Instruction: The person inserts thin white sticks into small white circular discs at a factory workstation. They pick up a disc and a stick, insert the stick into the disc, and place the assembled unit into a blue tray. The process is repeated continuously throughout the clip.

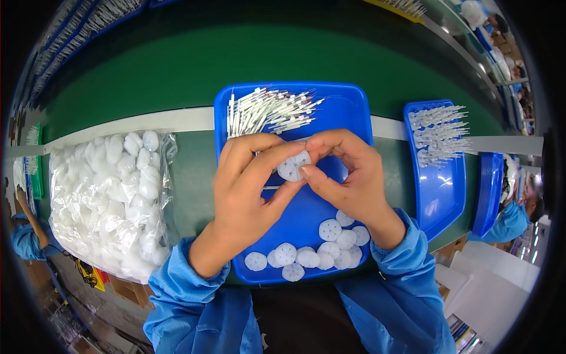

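Observation:
Above the middle of a blue tray (345,109), my two hands come together around a translucent white round disc (294,167) with small slots in it. My left hand (250,183) pinches its left edge between thumb and fingers. From the other side, my right hand (349,180) grips the disc with thumb and forefinger. Whether a thin stick is also between the fingers is hidden. Many slim white sticks with reddish tips (268,111) lie heaped at the tray's far end. Several loose white discs (286,253) are spread along its near end.
A clear plastic bag (106,200) full of white discs lies on the left. At right, a smaller blue tray (439,197) holds rows of assembled white pieces (436,133), beside stacked blue trays (488,189). Other people in blue sleeves (507,223) sit at the sides.

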The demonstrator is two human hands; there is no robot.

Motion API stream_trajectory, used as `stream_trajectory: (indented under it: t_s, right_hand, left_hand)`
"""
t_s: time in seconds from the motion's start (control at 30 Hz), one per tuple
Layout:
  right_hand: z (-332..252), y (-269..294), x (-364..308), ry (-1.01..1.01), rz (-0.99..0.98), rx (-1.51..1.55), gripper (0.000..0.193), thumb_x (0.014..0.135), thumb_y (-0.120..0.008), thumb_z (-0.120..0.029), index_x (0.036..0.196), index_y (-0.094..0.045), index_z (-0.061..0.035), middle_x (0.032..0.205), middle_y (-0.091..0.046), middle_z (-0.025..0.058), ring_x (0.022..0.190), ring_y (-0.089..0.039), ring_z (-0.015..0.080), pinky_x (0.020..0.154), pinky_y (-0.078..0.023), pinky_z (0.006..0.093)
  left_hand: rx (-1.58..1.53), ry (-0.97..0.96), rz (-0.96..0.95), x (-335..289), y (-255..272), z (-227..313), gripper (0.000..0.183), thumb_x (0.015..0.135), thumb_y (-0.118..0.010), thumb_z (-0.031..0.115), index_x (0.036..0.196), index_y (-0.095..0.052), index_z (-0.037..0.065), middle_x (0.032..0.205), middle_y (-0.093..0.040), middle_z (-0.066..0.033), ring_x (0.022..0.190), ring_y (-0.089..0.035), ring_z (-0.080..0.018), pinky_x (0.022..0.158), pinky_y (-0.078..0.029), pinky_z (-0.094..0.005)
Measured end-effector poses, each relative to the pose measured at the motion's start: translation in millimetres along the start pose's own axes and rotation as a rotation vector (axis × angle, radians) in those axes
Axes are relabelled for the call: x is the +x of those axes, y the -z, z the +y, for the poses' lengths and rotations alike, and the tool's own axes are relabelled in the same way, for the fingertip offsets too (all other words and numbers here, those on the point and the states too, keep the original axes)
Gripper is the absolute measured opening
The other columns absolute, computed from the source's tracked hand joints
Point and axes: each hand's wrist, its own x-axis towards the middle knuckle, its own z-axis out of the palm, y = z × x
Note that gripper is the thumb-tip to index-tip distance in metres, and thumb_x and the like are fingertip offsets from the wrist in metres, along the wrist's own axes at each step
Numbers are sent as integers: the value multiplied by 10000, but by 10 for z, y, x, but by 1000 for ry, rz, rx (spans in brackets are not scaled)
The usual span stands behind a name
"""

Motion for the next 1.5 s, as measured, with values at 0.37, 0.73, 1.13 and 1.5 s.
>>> stream_trajectory:
  t_s: [0.37,0.73,1.13,1.5]
  right_hand:
    - [37,65,-9,-125,-134,457,301,997,-713,77,1261,-607,-20,1145,-713,66,1068,-709,127,950,-591,306]
    - [12,186,-2,-301,-25,208,137,967,-818,-39,1059,-715,-48,937,-771,20,860,-729,110,772,-571,278]
    - [26,175,212,262,-68,-958,246,816,-760,-36,1057,-761,-86,982,-711,41,887,-710,213,784,-566,359]
    - [-134,148,78,240,-93,-435,278,855,-846,48,1116,-833,-47,973,-732,70,723,-654,136,632,-523,279]
  left_hand:
    - [0,-125,-42,69,29,-32,458,769,-851,-48,1212,-770,32,1284,-780,-159,1145,-712,-326,981,-554,-413]
    - [-113,-15,-95,55,15,14,533,817,-840,-20,1336,-765,73,1290,-775,-119,1122,-720,-335,981,-569,-394]
    - [-800,530,-7,30,161,-72,389,1163,-552,235,1450,-668,1,1391,-685,-134,1051,-645,-114,856,-562,-280]
    - [-444,254,-290,14,144,-133,812,812,-490,-161,1578,-600,85,1214,-512,-97,1034,-572,-180,839,-533,-263]
